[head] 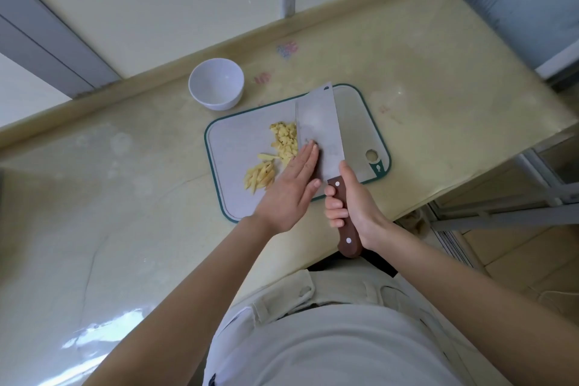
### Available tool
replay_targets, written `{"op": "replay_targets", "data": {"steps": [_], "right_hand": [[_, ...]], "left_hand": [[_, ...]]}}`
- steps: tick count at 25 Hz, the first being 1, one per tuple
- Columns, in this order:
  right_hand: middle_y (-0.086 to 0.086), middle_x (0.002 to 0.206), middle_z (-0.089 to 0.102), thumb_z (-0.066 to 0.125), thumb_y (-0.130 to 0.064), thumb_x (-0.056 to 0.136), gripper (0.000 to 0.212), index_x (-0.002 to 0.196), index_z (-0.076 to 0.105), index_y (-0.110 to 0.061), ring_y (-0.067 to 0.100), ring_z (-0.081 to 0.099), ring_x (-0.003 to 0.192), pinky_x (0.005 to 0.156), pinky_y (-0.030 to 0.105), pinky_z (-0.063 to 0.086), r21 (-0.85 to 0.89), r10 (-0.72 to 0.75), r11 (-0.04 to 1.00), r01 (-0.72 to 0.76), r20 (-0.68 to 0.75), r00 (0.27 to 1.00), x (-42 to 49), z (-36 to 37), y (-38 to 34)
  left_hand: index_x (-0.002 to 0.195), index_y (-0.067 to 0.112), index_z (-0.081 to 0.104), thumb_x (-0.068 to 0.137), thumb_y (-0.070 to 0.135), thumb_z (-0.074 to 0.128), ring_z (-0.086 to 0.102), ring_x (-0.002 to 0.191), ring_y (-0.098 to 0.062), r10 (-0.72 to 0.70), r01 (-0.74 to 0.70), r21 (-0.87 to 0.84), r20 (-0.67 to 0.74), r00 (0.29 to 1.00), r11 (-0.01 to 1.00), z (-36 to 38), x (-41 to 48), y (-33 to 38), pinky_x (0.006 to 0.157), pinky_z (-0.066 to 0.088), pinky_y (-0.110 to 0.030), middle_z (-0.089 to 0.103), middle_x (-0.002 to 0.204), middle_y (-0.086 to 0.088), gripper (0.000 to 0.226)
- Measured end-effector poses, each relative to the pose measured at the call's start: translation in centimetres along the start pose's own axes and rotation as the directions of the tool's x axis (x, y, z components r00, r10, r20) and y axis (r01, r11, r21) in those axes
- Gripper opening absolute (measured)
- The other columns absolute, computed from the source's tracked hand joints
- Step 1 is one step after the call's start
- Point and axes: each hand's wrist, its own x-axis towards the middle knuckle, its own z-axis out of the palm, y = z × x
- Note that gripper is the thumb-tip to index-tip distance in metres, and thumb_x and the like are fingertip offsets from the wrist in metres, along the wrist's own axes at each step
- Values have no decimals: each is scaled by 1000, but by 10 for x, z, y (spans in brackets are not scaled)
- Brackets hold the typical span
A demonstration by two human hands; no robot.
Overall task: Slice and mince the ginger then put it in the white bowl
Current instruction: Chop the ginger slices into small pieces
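Note:
A cleaver [319,131] stands on the white cutting board [238,141], its broad blade tilted over. My right hand [351,207] grips its brown wooden handle. My left hand [291,188] lies flat with straight fingers, fingertips resting on the blade's side. Right beside the blade's left edge sits a pile of minced ginger [285,138]. A bundle of ginger strips [261,177] lies nearer me on the board, just left of my left hand. The white bowl [216,83] stands empty on the counter behind the board's left corner.
The board lies on a pale yellow counter [125,197] with a raised back edge against the window wall. The counter ends a short way right of the board, with floor and metal framing [501,213] below.

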Motion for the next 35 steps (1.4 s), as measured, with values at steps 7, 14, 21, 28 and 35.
{"op": "replay_targets", "data": {"steps": [7,14,21,28,35], "right_hand": [[-4,47,29,30,-58,96,54,63,37,-17,10,25,37,36,21,25,-153,-26,988,17,-56,998,-3,-12,3],[-1,54,42,30,-57,95,58,62,41,-11,14,39,48,52,29,33,-772,-406,578,266,11,914,3,-31,4],[0,66,57,46,-68,84,52,71,44,-17,26,58,71,57,29,30,-988,-586,-7,155,129,800,6,-41,3],[4,49,56,51,-66,77,54,63,51,-14,27,58,46,47,23,28,-932,-701,-264,247,362,615,16,-49,25],[3,57,59,53,-65,80,50,66,42,-19,26,61,56,52,25,29,-950,-691,-197,241,309,654,16,-56,28]], "left_hand": [[125,9,56,99,13,42,49,115,-23,-210,209,-31,-249,946,977,-14,20,-8,99,33,-20,58,121,-11,30],[106,5,64,83,-15,47,50,86,-8,-91,86,-35,-563,821,996,-59,30,18,79,34,0,48,97,1,34],[140,10,42,101,32,31,22,142,-15,130,-197,223,282,951,955,-51,11,24,114,9,-19,38,148,-3,46],[149,13,21,101,38,23,6,144,-9,-53,-108,292,494,868,950,-41,28,-1,110,-2,-15,15,157,0,54],[145,13,30,100,43,21,12,144,-14,174,-309,295,406,897,904,-36,21,-7,116,1,-23,27,153,0,56]]}}
